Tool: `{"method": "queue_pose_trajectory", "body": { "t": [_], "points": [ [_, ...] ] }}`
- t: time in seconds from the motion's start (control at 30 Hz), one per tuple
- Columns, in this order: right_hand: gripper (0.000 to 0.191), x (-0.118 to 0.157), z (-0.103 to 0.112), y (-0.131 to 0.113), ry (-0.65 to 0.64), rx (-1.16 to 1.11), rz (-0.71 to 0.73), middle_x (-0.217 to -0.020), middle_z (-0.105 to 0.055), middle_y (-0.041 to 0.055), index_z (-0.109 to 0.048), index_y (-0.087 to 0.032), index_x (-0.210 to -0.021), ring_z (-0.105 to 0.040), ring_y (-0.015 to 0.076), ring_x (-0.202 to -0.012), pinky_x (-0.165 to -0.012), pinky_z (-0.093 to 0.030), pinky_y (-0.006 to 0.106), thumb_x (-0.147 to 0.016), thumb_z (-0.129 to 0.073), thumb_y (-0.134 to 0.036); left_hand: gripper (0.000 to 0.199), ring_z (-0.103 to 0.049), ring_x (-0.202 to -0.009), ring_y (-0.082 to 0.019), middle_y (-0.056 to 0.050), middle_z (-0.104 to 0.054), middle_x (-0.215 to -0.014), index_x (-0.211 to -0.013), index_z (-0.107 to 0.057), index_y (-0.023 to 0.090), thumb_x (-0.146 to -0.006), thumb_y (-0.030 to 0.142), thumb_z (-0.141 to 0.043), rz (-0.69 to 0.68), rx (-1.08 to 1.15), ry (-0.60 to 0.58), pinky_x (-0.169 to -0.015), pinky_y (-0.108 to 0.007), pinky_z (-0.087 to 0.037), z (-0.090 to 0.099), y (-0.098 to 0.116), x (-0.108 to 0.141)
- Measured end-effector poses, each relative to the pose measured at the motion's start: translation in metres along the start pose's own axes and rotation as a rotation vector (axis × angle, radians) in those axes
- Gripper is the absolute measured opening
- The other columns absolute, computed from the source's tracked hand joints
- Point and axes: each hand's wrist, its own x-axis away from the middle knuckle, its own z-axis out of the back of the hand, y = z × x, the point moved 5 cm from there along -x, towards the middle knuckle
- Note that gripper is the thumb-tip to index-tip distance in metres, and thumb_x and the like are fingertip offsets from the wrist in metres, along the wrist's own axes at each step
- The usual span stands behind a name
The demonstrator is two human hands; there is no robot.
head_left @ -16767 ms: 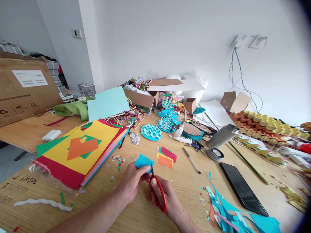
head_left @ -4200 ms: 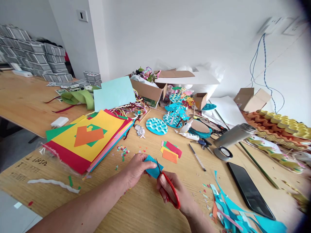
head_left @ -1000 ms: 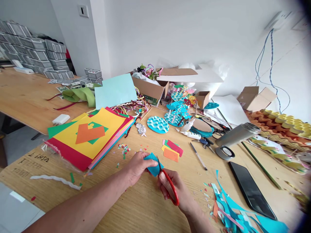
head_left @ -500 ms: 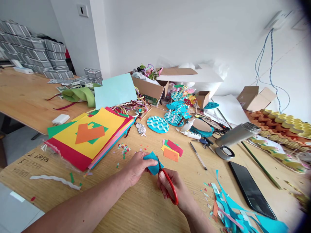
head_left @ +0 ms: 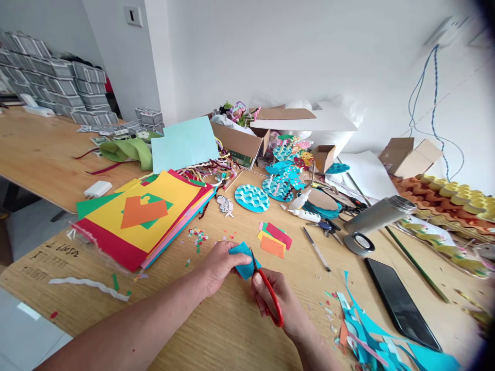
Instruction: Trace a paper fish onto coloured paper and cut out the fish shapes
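Near the front middle of the table, my left hand (head_left: 222,265) pinches a small piece of blue paper (head_left: 243,256) between thumb and fingers. My right hand (head_left: 270,291) is closed round the red handles of a pair of scissors (head_left: 275,308). The dark blades lie against the right part of the blue paper. Just behind the hands are small cut rectangles of orange, yellow, red and green paper (head_left: 273,246). Tiny paper bits (head_left: 198,237) are scattered to the left of these.
Coloured sheets (head_left: 127,242) are stacked at the left. At the right lie a pen (head_left: 316,249), a phone (head_left: 402,304), a metal flask (head_left: 379,214) and blue paper scraps (head_left: 367,335). Behind stand decorated blue ovals (head_left: 251,198), glue bottles (head_left: 305,215) and a cardboard box (head_left: 240,142).
The view has shifted very slightly. Both hands, the scissors and the blue paper keep nearly the same positions.
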Motion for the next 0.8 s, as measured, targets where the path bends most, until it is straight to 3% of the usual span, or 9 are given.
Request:
{"method": "queue_pose_trajectory", "body": {
  "t": [0.47,0.8],
  "points": [
    [0.055,-0.0010,0.0005,0.0007,0.011,-0.016,0.017,-0.042,-0.041,-0.0070,-0.043,-0.019,-0.060,-0.035,0.0056,-0.034,-0.036,-0.023,0.019,-0.073,-0.058,-0.070,0.024,-0.047,-0.055,-0.009,0.002,-0.055,-0.059,-0.065,-0.059,0.014,-0.059,0.032,-0.075,0.000,0.022,-0.023,-0.055,-0.023,-0.037,-0.0005,-0.0011,-0.0002],
    [0.054,-0.0012,0.0029,-0.0003,0.028,0.016,0.064,-0.042,-0.043,-0.0060,-0.047,-0.018,-0.066,-0.036,0.0066,-0.036,-0.038,-0.024,0.020,-0.080,-0.048,-0.070,0.025,-0.053,-0.054,-0.010,0.000,-0.061,-0.064,-0.071,-0.061,0.013,-0.055,0.026,-0.076,0.146,0.151,-0.091,-0.050,-0.023,-0.039,-0.0037,-0.0076,-0.0003]
  ]
}}
